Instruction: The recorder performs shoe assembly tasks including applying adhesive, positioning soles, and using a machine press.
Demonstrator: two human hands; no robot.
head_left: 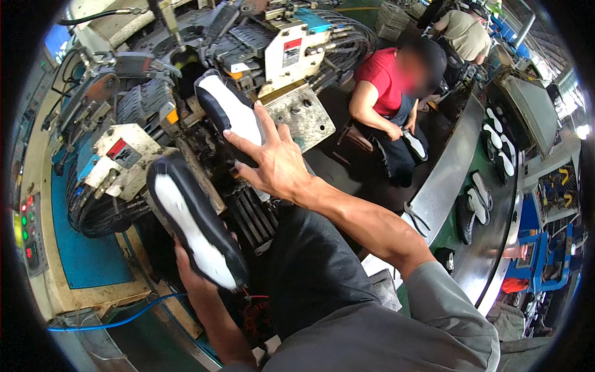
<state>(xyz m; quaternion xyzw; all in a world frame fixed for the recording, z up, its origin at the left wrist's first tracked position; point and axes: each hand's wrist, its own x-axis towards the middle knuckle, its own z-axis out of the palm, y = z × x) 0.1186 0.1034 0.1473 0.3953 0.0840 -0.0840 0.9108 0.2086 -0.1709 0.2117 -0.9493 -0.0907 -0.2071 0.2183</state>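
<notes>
My left hand [192, 266] is wrapped round the heel end of a black shoe upper [189, 220], whose white underside faces up. Another black shoe upper [232, 111], also white side up, rests at the machine farther off. Over its near end lies my right hand [273, 155], fingers spread and fingertips against the white underside and edge. Just beyond both uppers is the shoe machine [291, 53], with metal clamps, cream side blocks and bundled black hoses.
At the left stands a control panel [31, 232] with lit buttons. A blue hose [124, 323] crosses low left. To the right, a co-worker in red [381, 80] holds a shoe near a metal-edged conveyor [443, 180]. Pincers [416, 218] lie on its edge; several shoes [480, 201] sit along it.
</notes>
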